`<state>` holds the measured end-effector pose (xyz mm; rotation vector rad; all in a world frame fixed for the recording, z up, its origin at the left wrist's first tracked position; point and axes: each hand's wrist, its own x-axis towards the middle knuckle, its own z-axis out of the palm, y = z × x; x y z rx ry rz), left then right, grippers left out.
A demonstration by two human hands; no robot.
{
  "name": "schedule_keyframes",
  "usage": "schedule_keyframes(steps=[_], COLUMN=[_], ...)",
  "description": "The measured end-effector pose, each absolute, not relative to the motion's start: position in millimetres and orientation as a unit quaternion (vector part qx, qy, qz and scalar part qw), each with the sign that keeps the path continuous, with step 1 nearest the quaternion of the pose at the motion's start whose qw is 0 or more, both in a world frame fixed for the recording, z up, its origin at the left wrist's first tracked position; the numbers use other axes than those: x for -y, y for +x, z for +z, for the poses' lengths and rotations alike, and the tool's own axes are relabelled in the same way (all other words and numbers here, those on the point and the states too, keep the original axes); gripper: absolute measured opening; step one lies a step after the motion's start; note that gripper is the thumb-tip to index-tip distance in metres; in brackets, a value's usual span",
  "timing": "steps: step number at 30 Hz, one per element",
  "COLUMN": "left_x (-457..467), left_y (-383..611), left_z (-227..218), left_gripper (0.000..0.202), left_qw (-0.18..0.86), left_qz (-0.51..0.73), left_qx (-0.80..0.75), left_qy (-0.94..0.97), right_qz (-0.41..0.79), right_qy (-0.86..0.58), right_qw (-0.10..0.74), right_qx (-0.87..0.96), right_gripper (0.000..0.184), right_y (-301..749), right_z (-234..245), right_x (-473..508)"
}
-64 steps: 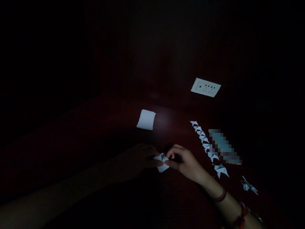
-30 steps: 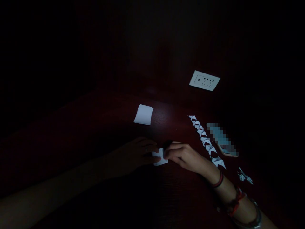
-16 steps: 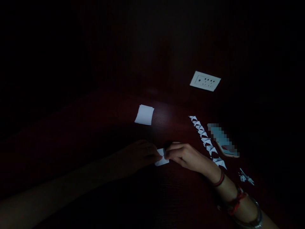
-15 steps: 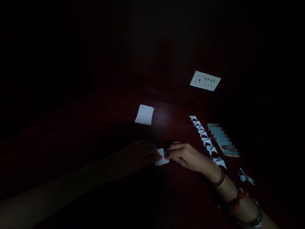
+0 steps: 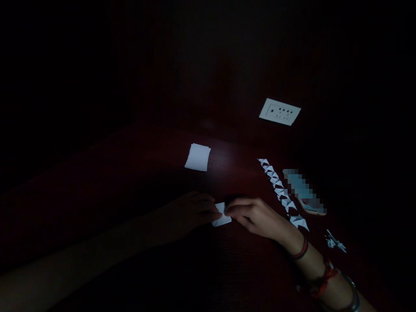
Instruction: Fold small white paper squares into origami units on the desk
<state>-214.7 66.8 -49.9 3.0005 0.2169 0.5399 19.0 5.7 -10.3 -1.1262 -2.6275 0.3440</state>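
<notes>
The scene is very dark. My left hand (image 5: 188, 213) and my right hand (image 5: 255, 215) meet at a small folded white paper piece (image 5: 221, 219) lying on the dark red table (image 5: 146, 173). Fingers of both hands are closed and pressed on the paper, the left from its left side, the right from above and the right. My right wrist wears red and dark bands.
A small stack of white paper squares (image 5: 198, 157) lies beyond the hands. A row of several folded white paper pieces (image 5: 282, 195) runs diagonally on the right beside a blurred-out flat object (image 5: 303, 192). Another folded piece (image 5: 334, 242) lies further right. A white socket plate (image 5: 280, 112) sits at the back.
The paper piece, which showed opened flaps two seconds ago, is now folded smaller and flatter under my fingers. Both hands have stayed in nearly the same place.
</notes>
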Motion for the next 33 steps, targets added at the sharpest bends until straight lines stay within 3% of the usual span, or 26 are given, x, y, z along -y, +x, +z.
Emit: schedule_keyframes(steps=[18,33], left_x=[-67,-62], left_y=[-215,-214], left_z=[-51,-39], left_gripper=[0.046,0.047], left_qw=[0.033,0.046], left_qz=[0.166,0.166], left_qx=[-0.075,-0.069], left_qy=[0.983,0.983], right_qz=[-0.038,-0.039], right_qy=[-0.362,-0.383], right_qw=[0.066,0.057], right_qx=[0.929,0.921], right_gripper=[0.025,0.021], right_y=[20,21], right_z=[-9,-7], right_x=[-4,1])
